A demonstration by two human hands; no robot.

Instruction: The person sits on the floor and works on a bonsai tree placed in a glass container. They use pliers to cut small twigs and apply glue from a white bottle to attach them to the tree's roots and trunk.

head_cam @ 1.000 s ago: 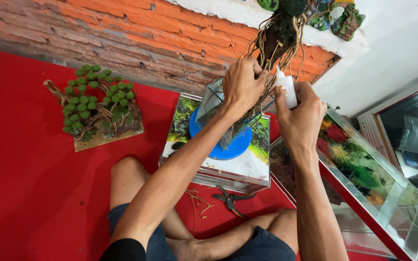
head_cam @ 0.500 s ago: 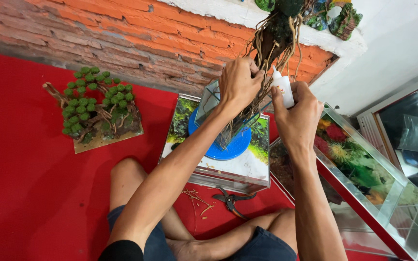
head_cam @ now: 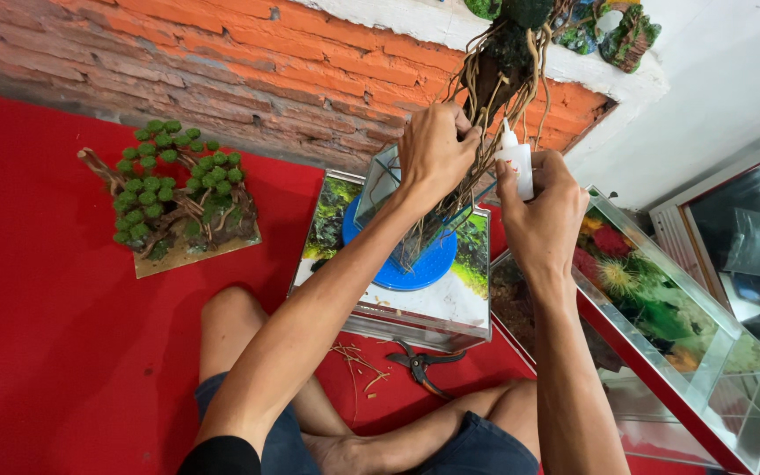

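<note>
at centre, far from the seated person's crossed legs: left hand point(head_cam: 433, 149), fingers closed, pinching thin brown roots of a driftwood tree point(head_cam: 503, 62) with dark moss at its top. just to the right: right hand point(head_cam: 543, 207), fingers wrapped around a small white squeeze bottle point(head_cam: 516, 163), nozzle upward and close against the roots. the roots hang down to a small glass container on a blue round disc point(head_cam: 415, 268), which lies on a flat glass tank point(head_cam: 450, 312) with an aquatic-plant picture showing in it. near the tank, on the red mat point(head_cam: 46, 352): black pruning scissors point(head_cam: 424, 362) and scattered root trimmings point(head_cam: 358, 362). far left: a finished miniature tree point(head_cam: 173, 189) with round green moss tufts on a square base. right: a long glass aquarium point(head_cam: 661, 325) with a colourful plant backdrop. far side: a brick wall point(head_cam: 222, 62).
</note>
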